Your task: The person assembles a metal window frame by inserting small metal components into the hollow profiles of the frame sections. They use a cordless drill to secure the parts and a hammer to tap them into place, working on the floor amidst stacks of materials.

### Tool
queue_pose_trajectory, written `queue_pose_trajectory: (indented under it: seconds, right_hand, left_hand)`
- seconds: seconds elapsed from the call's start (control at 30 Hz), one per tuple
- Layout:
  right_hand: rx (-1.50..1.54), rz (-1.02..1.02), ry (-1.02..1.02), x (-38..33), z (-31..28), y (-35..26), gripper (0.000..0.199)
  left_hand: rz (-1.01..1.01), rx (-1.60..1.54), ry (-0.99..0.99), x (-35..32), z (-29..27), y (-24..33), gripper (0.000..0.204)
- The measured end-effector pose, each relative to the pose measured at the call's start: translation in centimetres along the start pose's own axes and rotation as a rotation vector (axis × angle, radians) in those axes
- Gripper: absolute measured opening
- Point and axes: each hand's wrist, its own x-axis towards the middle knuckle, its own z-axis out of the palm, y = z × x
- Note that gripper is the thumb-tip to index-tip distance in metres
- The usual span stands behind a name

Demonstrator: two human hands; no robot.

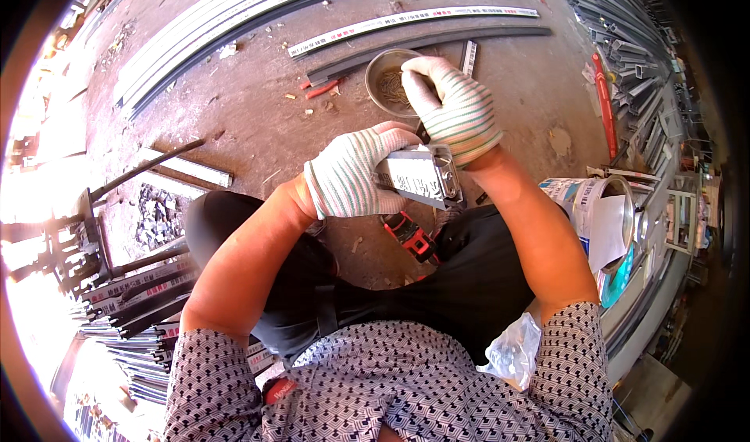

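My left hand (351, 175), in a striped knit glove, is wrapped round a short metal profile (418, 172) with a printed film on its side. The profile's open end points to the right, above my lap. My right hand (457, 110), gloved alike, is raised beyond the profile at the right side of a round bowl (370, 84). Its thumb and fingers are bent together; whatever they hold is hidden. Small brass-coloured screws (393, 89) lie in the bowl. Below the profile, a red and black power tool (412, 237) rests between my legs, partly hidden.
Long profiles (414, 22) lie across the floor ahead. More metal lengths (625, 44) are heaped at far right, near a red bar-shaped tool (604, 106). A bucket (582, 200) stands by my right knee. Cut profiles (141, 294) are stacked at left, beside a metal stand (98, 235).
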Motion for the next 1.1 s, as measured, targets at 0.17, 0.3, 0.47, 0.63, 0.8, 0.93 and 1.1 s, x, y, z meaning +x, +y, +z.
queue_pose_trajectory:
  seconds: [0.17, 0.3, 0.47, 0.63, 0.8, 0.93, 1.1]
  right_hand:
    - [0.039, -0.202, 0.071, 0.4, 0.9, -0.3, 0.016]
    - [0.194, 0.118, -0.021, 0.2, 0.4, -1.0, 0.023]
    - [0.366, 0.417, 0.049, 0.2, 0.5, -0.3, 0.039]
    - [0.348, 0.347, -0.175, -1.0, -0.5, 0.1, 0.025]
    - [0.461, 0.383, -0.153, -0.6, -1.1, -0.7, 0.022]
    - [0.566, 0.455, -0.143, -0.5, -0.7, -0.6, 0.019]
    - [0.619, 0.352, -0.153, -0.3, -0.4, 0.1, 0.015]
  left_hand:
    - [-0.03, -0.063, 0.027, 0.0, 0.3, -0.2, 0.064]
    - [-0.057, -0.061, 0.131, 0.1, 0.7, 0.2, 0.061]
    - [-0.117, -0.185, 0.325, 0.3, 1.0, -0.4, 0.056]
    - [0.023, 0.181, 0.412, 1.0, -0.5, -0.2, 0.056]
    - [0.114, 0.248, 0.391, 1.3, -0.5, -0.4, 0.056]
    - [0.104, 0.225, 0.332, 1.4, -0.5, -0.3, 0.055]
    - [0.094, 0.195, 0.325, 1.3, -0.7, 0.1, 0.054]
